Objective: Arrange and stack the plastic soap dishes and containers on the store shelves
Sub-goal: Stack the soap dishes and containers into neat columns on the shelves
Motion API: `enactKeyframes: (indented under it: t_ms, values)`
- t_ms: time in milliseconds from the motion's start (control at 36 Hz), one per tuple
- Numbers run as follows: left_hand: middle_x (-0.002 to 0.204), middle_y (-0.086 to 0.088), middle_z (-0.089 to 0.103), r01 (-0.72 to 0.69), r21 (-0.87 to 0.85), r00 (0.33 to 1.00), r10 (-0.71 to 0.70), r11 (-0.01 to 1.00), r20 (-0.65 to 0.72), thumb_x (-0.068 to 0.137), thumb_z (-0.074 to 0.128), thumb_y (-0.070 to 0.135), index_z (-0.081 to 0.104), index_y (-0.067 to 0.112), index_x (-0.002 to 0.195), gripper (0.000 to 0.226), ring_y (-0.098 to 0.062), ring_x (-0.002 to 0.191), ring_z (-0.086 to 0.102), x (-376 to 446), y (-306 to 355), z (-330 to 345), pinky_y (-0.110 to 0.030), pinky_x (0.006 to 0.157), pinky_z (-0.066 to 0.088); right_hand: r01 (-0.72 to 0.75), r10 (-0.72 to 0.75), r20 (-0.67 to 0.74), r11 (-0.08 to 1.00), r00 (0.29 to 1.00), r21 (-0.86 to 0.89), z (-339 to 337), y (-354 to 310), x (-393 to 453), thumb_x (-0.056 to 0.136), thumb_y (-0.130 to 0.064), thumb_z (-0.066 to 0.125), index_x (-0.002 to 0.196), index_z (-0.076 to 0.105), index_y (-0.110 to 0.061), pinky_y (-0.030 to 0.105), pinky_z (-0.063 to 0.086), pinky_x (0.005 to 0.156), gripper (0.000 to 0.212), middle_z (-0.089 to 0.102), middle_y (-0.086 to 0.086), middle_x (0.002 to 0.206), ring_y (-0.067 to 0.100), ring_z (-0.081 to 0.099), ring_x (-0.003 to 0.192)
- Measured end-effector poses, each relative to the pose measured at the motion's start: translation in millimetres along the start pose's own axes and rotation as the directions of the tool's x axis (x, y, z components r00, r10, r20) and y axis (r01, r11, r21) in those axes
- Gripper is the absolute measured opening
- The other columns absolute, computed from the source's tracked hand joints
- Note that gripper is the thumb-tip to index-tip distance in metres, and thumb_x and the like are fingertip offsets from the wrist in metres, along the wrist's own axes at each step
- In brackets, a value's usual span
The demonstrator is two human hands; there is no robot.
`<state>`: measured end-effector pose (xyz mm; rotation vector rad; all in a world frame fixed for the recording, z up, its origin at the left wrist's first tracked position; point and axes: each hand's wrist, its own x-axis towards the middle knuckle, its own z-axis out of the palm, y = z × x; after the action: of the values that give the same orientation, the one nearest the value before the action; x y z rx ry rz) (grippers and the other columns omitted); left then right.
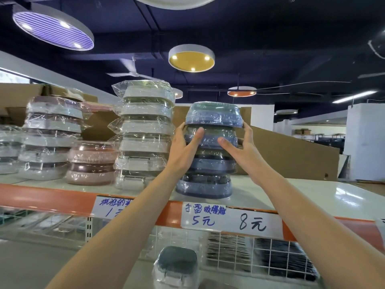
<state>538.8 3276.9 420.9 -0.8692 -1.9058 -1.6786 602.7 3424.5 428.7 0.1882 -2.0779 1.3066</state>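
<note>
A stack of several blue plastic-wrapped soap dishes stands on the white top shelf. My left hand and my right hand grip the upper part of this stack from both sides, fingers curled around the second dish from the top, just below the top dish. To the left stand a tall stack of white-and-green wrapped containers, a low pink stack and a white-and-brown stack.
Brown cardboard boxes sit behind the stacks. The orange shelf edge carries handwritten price labels. Below, a wrapped grey container lies near wire-grid bins holding dark items.
</note>
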Motion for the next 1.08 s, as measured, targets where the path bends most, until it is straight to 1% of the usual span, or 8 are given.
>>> enactKeyframes:
  t_ms: [83,222,417,500,583,694,778,1083]
  values:
    - [0.149,-0.005,0.036,0.091,-0.119,0.995,-0.095,0.989,-0.032,0.071,0.034,0.075,0.025,0.019,0.147,0.094,-0.022,0.134,0.036,2,8,0,-0.043,0.11,0.024,0.007,-0.007,-0.011,1.0,1.0,0.014,2,-2,-1,0.073,-0.061,0.06,0.149,0.004,-0.035,0.042,0.028,0.113,0.098,0.031,-0.008,0.148,0.013,0.034,0.132]
    - [0.132,0.003,0.045,0.128,-0.153,0.989,-0.138,0.98,-0.054,0.085,0.039,0.067,0.035,0.019,0.139,0.073,-0.013,0.116,0.039,11,8,1,-0.037,0.105,0.028,0.015,-0.014,-0.007,0.999,1.0,0.048,3,0,3,0.069,-0.073,0.05,0.146,0.013,-0.041,0.046,0.031,0.112,0.092,0.038,-0.008,0.146,0.015,0.042,0.13]
    - [0.115,0.008,0.044,0.154,-0.133,0.982,-0.167,0.979,-0.091,0.089,0.038,0.064,0.041,0.024,0.136,0.061,-0.011,0.108,0.039,14,4,1,-0.029,0.093,0.027,0.021,-0.02,-0.03,1.0,0.999,0.017,3,7,12,0.09,-0.057,0.048,0.148,0.016,-0.04,0.047,0.031,0.112,0.068,0.035,-0.008,0.147,0.015,0.039,0.132]
    - [0.125,0.006,0.048,0.129,-0.104,0.986,-0.139,0.986,-0.095,0.092,0.034,0.061,0.039,0.024,0.139,0.06,-0.009,0.11,0.039,11,5,2,-0.027,0.093,0.027,0.025,-0.024,-0.029,1.0,0.999,0.016,3,6,10,0.092,-0.052,0.048,0.149,0.014,-0.036,0.047,0.031,0.112,0.068,0.032,-0.008,0.15,0.014,0.038,0.133]
    - [0.141,0.003,0.044,0.097,-0.074,0.989,-0.104,0.993,-0.102,0.095,0.031,0.057,0.037,0.022,0.143,0.06,-0.014,0.128,0.038,9,6,1,-0.027,0.098,0.026,0.035,-0.034,-0.031,0.999,0.999,0.031,3,5,8,0.093,-0.048,0.049,0.148,0.015,-0.034,0.046,0.035,0.111,0.066,0.036,-0.009,0.145,0.014,0.043,0.128]
    - [0.149,-0.002,0.037,0.093,-0.065,0.992,-0.098,0.994,-0.085,0.096,0.025,0.057,0.021,0.024,0.149,0.063,-0.024,0.135,0.035,5,7,1,-0.042,0.112,0.025,0.053,-0.052,-0.067,0.998,0.996,0.017,3,4,7,0.094,-0.044,0.051,0.145,0.021,-0.032,0.046,0.04,0.107,0.06,0.036,-0.007,0.144,0.015,0.046,0.124]
    - [0.145,-0.005,0.042,0.074,-0.057,0.993,-0.078,0.996,-0.084,0.095,0.026,0.057,0.021,0.025,0.148,0.062,-0.026,0.132,0.039,2,8,1,-0.048,0.112,0.027,0.056,-0.055,-0.075,0.998,0.996,0.002,4,4,6,0.094,-0.044,0.05,0.144,0.022,-0.031,0.046,0.039,0.107,0.059,0.034,-0.006,0.146,0.016,0.045,0.125]
    - [0.152,0.0,0.033,0.064,0.011,0.994,-0.063,0.998,-0.092,0.098,0.032,0.051,0.022,0.025,0.15,0.059,-0.02,0.139,0.031,3,8,0,-0.037,0.114,0.023,0.04,-0.043,-0.088,0.999,0.995,-0.036,3,5,6,0.094,-0.046,0.047,0.146,0.018,-0.029,0.034,0.036,0.106,0.062,0.033,-0.003,0.146,0.014,0.041,0.126]
